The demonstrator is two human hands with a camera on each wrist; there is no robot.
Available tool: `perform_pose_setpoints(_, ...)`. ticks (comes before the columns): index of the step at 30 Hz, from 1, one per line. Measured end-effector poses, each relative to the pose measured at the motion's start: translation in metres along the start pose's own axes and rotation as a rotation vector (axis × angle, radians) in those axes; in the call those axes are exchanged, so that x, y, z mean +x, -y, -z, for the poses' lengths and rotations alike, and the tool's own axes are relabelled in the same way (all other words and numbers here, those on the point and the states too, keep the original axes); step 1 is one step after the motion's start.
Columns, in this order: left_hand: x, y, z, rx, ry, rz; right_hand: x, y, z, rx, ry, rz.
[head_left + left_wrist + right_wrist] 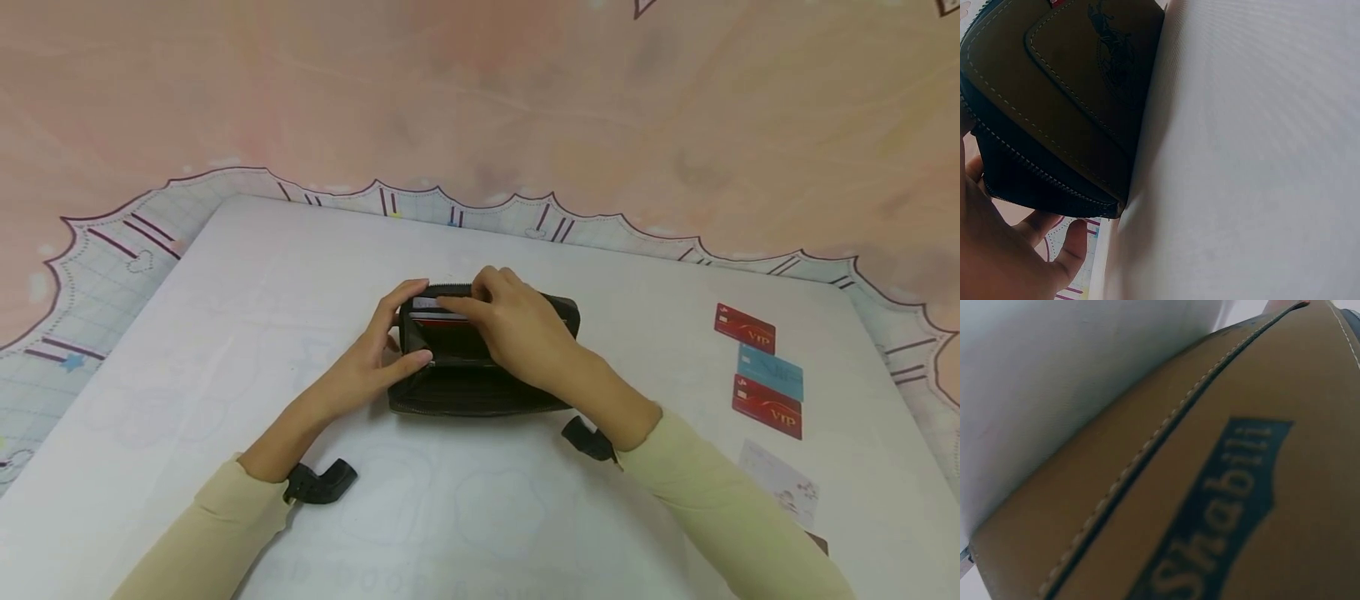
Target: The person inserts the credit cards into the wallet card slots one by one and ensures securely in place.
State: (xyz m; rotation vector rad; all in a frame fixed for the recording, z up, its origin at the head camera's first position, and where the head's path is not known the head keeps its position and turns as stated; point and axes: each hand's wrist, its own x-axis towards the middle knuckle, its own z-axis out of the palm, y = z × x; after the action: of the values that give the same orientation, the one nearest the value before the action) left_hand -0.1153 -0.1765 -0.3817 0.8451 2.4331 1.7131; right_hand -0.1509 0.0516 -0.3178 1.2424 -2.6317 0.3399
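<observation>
Left grip (367, 354) holds the wallet (480, 408) by its end, good spot, likely light, floppy; right grip (521, 329), card (425, 304) at its fingertip, pinch unclear!

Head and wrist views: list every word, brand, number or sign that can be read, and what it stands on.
"Shabili": dark label on the wallet, right wrist view.
"VIP": upper red card, head view.
"VIP": lower red card, head view.
Too small to read: any print on the blue card and pale card.
Too faint: lettering on the table.
No readable word: emblem on the wallet, left wrist view.
</observation>
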Motion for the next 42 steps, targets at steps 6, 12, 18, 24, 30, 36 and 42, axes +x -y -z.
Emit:
perform_pose_setpoints(6,0.0,0.001,-0.001,0.007,0.007,0.011,0.003,0.001,-0.001,-0.048,0.003,0.014)
perform_pose_setpoints(12,0.002,0.001,-0.003,0.0,0.008,0.019,0.005,0.001,-0.001,-0.074,0.032,0.028)
perform_pose_setpoints(18,0.003,0.003,-0.004,-0.001,0.009,0.008,0.001,-0.005,0.007,0.016,0.031,-0.009)
perform_pose_setpoints(24,0.004,0.001,-0.004,0.015,0.006,0.006,-0.022,-0.022,0.034,0.124,-0.094,-0.05)
perform_pose_setpoints(30,0.003,0.001,-0.004,0.03,0.002,0.016,-0.07,-0.043,0.056,0.185,-0.191,-0.167)
perform_pose_setpoints(36,0.002,-0.001,-0.003,0.028,-0.001,0.032,-0.132,-0.059,0.067,0.178,-0.188,-0.335)
perform_pose_setpoints(42,0.0,0.001,-0.001,0.033,-0.006,0.029,-0.188,-0.068,0.076,0.159,-0.18,-0.479)
